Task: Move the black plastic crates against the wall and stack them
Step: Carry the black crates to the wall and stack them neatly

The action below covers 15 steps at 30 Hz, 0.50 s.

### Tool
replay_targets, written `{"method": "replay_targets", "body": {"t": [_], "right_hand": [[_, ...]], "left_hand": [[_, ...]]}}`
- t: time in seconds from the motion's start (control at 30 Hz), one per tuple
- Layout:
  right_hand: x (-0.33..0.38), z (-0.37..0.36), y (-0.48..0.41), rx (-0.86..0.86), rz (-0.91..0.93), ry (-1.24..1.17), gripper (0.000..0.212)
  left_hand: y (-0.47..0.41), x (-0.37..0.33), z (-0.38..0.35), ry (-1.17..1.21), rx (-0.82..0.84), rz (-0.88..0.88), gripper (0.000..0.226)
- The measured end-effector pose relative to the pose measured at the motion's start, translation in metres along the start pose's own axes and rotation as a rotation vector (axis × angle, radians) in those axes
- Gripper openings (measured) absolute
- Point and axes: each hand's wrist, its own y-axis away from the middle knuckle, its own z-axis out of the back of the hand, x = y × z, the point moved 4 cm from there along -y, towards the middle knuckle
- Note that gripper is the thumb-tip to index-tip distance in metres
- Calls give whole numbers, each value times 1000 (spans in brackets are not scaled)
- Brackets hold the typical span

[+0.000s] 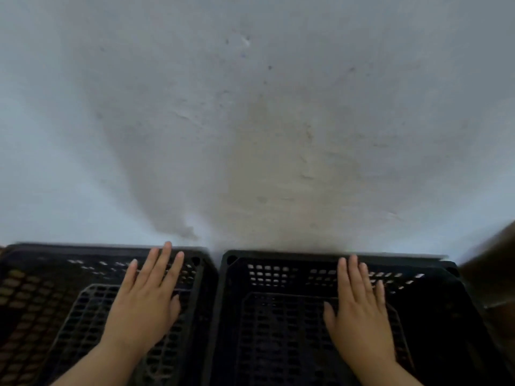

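1. Grey stained wall [250, 121] fills the upper view.
2. Left black crate [41, 302] and right black crate [278, 316] stand side by side, far rims at the wall's foot.
3. Left hand [145, 307] reaches wallward over the left black crate, grip spread and holding nothing.
4. Right hand [359, 313] does likewise over the right black crate, fingers straight.
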Motion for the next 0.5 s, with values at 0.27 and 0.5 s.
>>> {"method": "replay_targets", "body": {"t": [0.27,0.5], "right_hand": [[200,-34,41,-32,140,25,100],[299,-74,74,89,6,105,98]], "left_hand": [[87,206,-5,-58,91,147,75],[140,332,-47,-110,317,93,84]]}}
